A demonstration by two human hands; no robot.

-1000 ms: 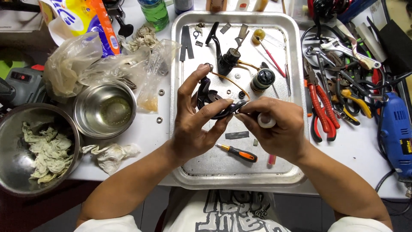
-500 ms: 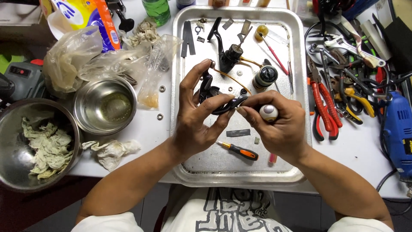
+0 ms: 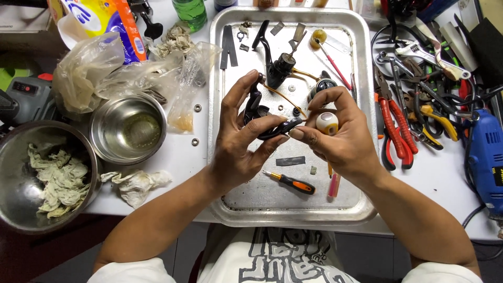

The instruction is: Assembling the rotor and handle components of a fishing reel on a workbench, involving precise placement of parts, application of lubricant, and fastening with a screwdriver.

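Observation:
My left hand [image 3: 238, 141] grips a black curved mechanical part [image 3: 262, 118] above a metal tray [image 3: 220, 173]. My right hand [image 3: 338, 144] meets it from the right, fingertips on the part's end, and holds a small white cap-topped tube [image 3: 327, 123] in its palm. On the tray below lies an orange-and-black screwdriver [image 3: 291, 182]. Behind my hands sit a black reel body with a handle [image 3: 277, 65], a round dark spool [image 3: 320, 86], brass wire and small washers.
Left of the tray stand two steel bowls, the small one [image 3: 128, 128] with liquid, the large one [image 3: 44, 175] with rags. Plastic bags [image 3: 105, 73] and a green bottle [image 3: 191, 10] are behind. Pliers [image 3: 393, 126], wrenches and a blue power drill [image 3: 487, 157] crowd the right.
My right hand has turned so the white tube shows more in its palm. Both hands stay together on the black part over the tray.

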